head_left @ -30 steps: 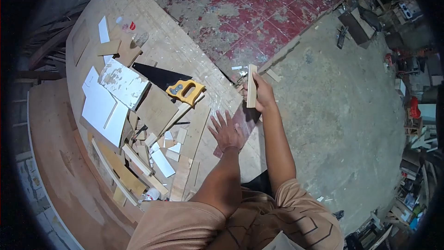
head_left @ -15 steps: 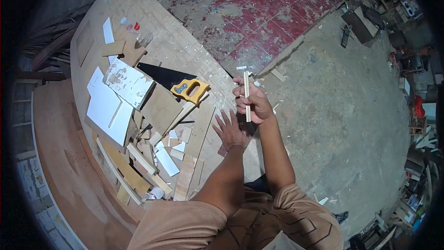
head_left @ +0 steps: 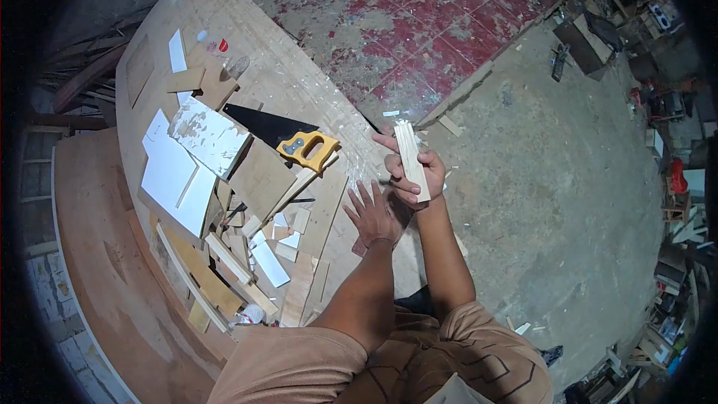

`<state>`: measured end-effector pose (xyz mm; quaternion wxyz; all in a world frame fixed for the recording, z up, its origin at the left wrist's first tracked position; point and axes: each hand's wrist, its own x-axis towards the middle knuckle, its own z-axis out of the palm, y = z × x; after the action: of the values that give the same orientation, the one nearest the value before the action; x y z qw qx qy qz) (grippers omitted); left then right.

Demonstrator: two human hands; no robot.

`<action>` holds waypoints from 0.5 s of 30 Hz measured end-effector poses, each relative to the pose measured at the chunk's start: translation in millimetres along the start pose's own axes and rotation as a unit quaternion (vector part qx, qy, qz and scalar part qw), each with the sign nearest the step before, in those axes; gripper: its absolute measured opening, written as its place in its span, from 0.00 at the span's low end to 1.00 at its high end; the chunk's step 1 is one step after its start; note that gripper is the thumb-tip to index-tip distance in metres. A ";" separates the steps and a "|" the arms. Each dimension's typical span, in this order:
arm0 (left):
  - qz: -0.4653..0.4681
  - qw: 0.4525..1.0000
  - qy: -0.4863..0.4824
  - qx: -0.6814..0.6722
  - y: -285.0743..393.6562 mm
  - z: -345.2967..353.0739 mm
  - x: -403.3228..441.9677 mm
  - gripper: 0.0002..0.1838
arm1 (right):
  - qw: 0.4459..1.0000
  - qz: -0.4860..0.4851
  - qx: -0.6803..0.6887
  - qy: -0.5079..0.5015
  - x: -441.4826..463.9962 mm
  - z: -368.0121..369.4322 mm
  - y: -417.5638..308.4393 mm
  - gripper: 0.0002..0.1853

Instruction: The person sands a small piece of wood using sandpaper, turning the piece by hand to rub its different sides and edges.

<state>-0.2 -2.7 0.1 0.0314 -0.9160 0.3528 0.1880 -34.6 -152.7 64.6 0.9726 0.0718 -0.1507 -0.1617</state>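
Observation:
In the head view, my right hand (head_left: 428, 179) is closed around a short flat strip of wood (head_left: 412, 158), held upright above the table's edge with its broad face showing. The strip's far end looks rough and splintered. Flat on the worktable (head_left: 345, 262) lies my left hand (head_left: 372, 215), its fingers spread and holding nothing. Part of a reddish-brown piece (head_left: 360, 245) shows beside the left wrist; the rest is hidden. A handsaw (head_left: 308, 150) with a yellow handle and black blade rests farther up the table, left of both hands.
White boards (head_left: 176, 179), a paint-flaked panel (head_left: 208, 133) and several wood offcuts (head_left: 228, 258) clutter the table's left side. A clear cup (head_left: 237, 67) stands near the back. Beyond the table edge are a concrete floor (head_left: 538, 179) and red tiles (head_left: 419, 52).
My right hand has turned the wood strip from its narrow edge to its broad face and shifted slightly right. My left hand has stayed flat on the table.

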 end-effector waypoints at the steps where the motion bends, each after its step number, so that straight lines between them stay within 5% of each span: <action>1: -0.001 1.000 -0.002 -0.007 0.3 0.2 -0.2 0.37 | 1.000 0.001 0.000 -0.001 -0.3 -0.6 -0.2 0.46; 13: 0.002 0.999 -0.003 -0.044 3.1 -10.7 -4.4 0.35 | 0.998 -0.007 -0.031 0.048 -10.2 -1.8 -4.6 0.45; 15: 0.003 0.999 -0.006 -0.045 3.3 -11.2 -4.3 0.35 | 0.986 -0.015 -0.155 0.064 -10.1 -2.2 -5.3 0.42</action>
<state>-1.7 -4.6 12.3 -0.0081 -0.9143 0.3470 0.2088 -44.5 -154.0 58.8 0.9770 -0.0672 -0.0602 -0.1931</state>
